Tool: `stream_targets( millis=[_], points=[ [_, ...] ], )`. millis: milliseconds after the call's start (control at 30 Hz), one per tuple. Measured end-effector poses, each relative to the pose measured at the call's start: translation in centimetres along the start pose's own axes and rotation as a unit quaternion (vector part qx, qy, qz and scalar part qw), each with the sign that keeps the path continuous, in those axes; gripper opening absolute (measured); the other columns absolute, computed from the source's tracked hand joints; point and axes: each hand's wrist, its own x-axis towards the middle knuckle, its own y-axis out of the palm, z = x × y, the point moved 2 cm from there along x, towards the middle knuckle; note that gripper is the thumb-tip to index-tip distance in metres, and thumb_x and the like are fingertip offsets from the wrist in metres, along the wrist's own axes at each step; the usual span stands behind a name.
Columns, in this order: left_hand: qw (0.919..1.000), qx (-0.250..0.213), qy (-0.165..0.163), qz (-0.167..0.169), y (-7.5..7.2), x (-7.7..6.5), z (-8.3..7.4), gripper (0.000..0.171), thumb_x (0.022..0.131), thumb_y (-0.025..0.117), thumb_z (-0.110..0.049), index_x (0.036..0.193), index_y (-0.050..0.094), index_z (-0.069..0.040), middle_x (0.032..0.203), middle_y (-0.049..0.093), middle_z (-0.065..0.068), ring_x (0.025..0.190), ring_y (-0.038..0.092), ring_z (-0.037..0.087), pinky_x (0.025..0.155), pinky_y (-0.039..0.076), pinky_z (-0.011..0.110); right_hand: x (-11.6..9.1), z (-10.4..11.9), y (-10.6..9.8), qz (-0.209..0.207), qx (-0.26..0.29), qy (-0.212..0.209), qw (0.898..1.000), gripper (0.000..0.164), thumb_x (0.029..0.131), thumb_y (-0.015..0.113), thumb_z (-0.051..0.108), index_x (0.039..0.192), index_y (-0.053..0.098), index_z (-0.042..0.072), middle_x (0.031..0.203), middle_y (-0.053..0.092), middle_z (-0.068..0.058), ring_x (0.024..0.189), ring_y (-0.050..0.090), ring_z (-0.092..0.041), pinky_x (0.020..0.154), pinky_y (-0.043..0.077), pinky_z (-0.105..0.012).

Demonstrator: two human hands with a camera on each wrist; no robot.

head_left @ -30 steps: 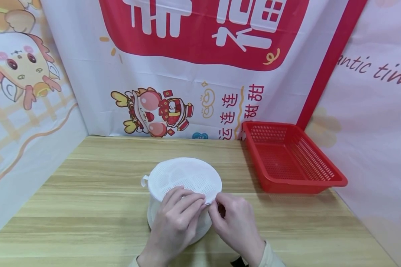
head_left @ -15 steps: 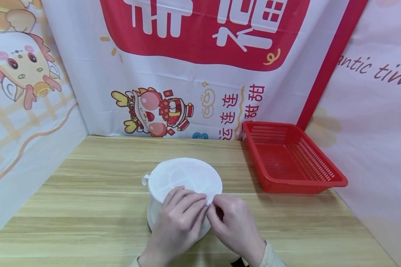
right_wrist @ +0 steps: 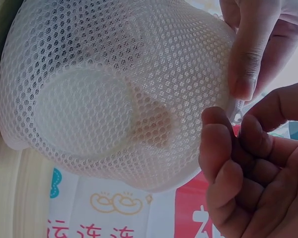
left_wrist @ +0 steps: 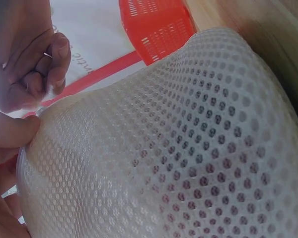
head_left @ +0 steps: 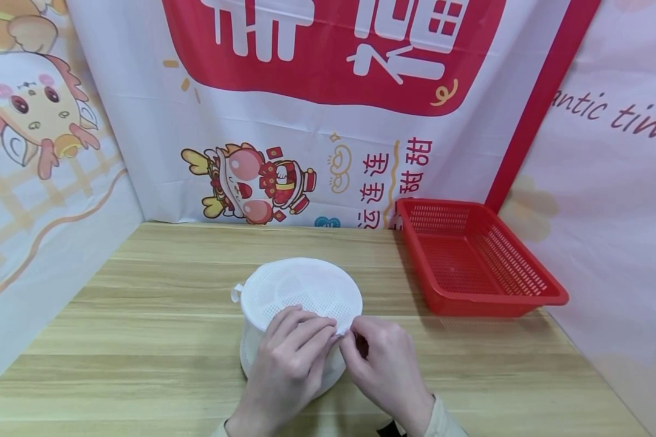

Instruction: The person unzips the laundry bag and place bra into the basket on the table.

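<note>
A round white mesh laundry bag [head_left: 300, 285] stands on the table, its flat top facing up. My left hand [head_left: 290, 358] lies over the front of its rim, fingers on the top and thumb gripping the edge, as the left wrist view shows. Right beside it, my right hand [head_left: 382, 358] has thumb and curled index finger together at the rim. They pinch a small zipper pull [right_wrist: 238, 113], largely hidden by the fingers. Through the mesh, the right wrist view shows a pale round shape [right_wrist: 84, 111] and a brownish patch, too blurred to identify.
A red plastic basket [head_left: 454, 261] stands at the back right of the wooden table [head_left: 142, 340]. A white loop tab [head_left: 237, 293] sticks out from the bag's left side. Printed cloth backdrops [head_left: 284, 121] rise behind and on both sides.
Both hands stay at the same part of the rim. My right fingertips shift very slightly at the edge; the bag and basket stay in place.
</note>
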Motion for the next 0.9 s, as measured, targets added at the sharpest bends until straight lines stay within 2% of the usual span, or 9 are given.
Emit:
stream_targets(
  millis=[100,400,733,900],
  points=[
    [1.0,-0.001,0.0,0.001,-0.03,-0.02,0.0,0.026,0.1,0.054,-0.011,0.09,0.074,0.0,0.093,0.07,0.008,0.081,0.063,0.025,0.083,0.048,0.049,-0.04,-0.12,0.08,-0.006,-0.004,-0.004,1.0,0.04,0.074,0.065,0.0,0.058,0.038,0.025,0.055,0.034,0.017,0.049,0.029,0.005,0.042,0.02,-0.009],
    [0.9999,-0.003,-0.008,0.009,-0.04,-0.31,0.06,0.026,0.1,0.053,-0.011,0.09,0.074,0.001,0.094,0.07,0.008,0.083,0.064,0.025,0.086,0.048,0.05,-0.03,-0.28,-0.08,0.0,-0.01,0.021,1.0,0.04,0.075,0.066,0.0,0.058,0.041,0.026,0.055,0.033,0.019,0.048,0.029,0.006,0.041,0.021,-0.01],
    [0.999,-0.001,-0.026,0.036,0.12,-0.51,-0.03,0.022,0.096,0.057,-0.013,0.091,0.074,-0.002,0.096,0.07,0.006,0.087,0.063,0.024,0.087,0.046,0.051,-0.03,-0.08,0.04,0.023,0.028,-0.013,0.999,0.036,0.078,0.06,0.0,0.06,0.041,0.024,0.056,0.037,0.015,0.049,0.032,0.004,0.043,0.025,-0.009],
    [0.9995,0.007,-0.017,0.026,0.05,-0.41,-0.03,0.025,0.098,0.054,-0.013,0.091,0.074,0.0,0.094,0.07,0.007,0.085,0.063,0.025,0.087,0.047,0.051,0.05,0.18,0.04,0.029,0.037,-0.012,0.999,0.035,0.08,0.058,0.001,0.061,0.04,0.024,0.056,0.037,0.014,0.049,0.032,0.003,0.043,0.026,-0.01]
  ],
)
